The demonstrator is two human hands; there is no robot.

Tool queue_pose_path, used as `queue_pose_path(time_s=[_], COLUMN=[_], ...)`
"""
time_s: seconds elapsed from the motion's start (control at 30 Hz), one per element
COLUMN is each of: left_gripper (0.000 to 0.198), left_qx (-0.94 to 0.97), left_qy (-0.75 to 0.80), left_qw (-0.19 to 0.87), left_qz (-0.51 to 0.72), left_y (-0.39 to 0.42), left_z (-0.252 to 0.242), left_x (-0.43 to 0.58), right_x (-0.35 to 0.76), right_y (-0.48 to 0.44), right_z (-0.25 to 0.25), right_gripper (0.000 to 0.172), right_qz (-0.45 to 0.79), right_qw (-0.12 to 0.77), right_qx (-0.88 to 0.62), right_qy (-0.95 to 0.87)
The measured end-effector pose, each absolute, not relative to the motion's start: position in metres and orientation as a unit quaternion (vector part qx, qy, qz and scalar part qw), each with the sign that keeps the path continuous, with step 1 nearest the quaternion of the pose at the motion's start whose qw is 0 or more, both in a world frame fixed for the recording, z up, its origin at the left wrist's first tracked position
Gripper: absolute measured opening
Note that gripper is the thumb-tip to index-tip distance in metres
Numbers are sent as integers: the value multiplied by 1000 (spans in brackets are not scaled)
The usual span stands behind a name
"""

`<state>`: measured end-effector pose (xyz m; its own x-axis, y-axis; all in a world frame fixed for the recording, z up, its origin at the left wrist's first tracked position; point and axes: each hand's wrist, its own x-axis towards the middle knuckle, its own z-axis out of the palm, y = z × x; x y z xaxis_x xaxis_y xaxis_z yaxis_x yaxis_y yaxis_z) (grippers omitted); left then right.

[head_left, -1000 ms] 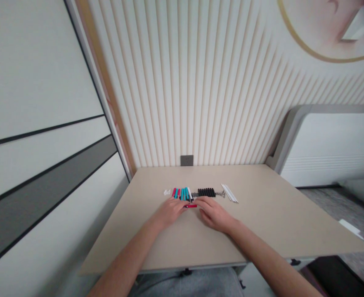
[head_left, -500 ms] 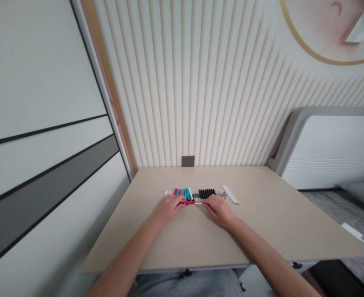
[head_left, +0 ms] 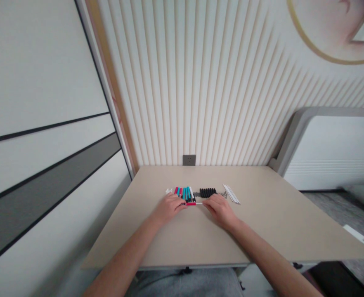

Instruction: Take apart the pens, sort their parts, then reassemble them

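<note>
Right between the hands, a red marker (head_left: 192,203) lies level, the left hand (head_left: 169,208) pinching its dark end, the right hand (head_left: 221,211) narrowed onto its white tip! Just beyond the left fingers, teal and red markers (head_left: 184,193) line up; beyond the right, black tubes (head_left: 208,192) and white sticks (head_left: 231,194) sit on the beige table (head_left: 262,218).

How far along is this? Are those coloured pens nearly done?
It looks partway. Done: the teal and pink pens lie side by side in a neat row on the table. In hand: a red-and-white pen is held between the left hand and right hand. Left: the black tubes and white sticks lie in their own groups, with no hand on them.
</note>
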<state>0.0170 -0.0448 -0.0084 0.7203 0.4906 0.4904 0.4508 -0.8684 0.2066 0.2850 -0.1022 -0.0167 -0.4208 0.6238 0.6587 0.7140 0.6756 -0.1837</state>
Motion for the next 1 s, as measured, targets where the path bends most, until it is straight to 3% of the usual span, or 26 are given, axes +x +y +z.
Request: queue_pose_path(time_s=[0.33, 0.53, 0.7, 1.0], left_gripper=[18, 13, 10, 19], left_qx=[846, 817, 823, 866], left_qy=[336, 366, 366, 305], left_qw=[200, 280, 271, 207], left_qz=[362, 346, 339, 338], left_y=[-51, -56, -54, -50], left_z=[-3, -1, -4, -9], left_x=[22, 26, 24, 25], right_x=[283, 282, 277, 277], right_y=[-104, -106, -109, -107], right_z=[-10, -9, -11, -17], right_gripper=[20, 21, 20, 16], right_qz=[-104, -98, -53, -50], right_qw=[327, 341, 374, 360], right_qx=[-403, -396, -394, -413], right_qy=[-849, -847, -838, -835])
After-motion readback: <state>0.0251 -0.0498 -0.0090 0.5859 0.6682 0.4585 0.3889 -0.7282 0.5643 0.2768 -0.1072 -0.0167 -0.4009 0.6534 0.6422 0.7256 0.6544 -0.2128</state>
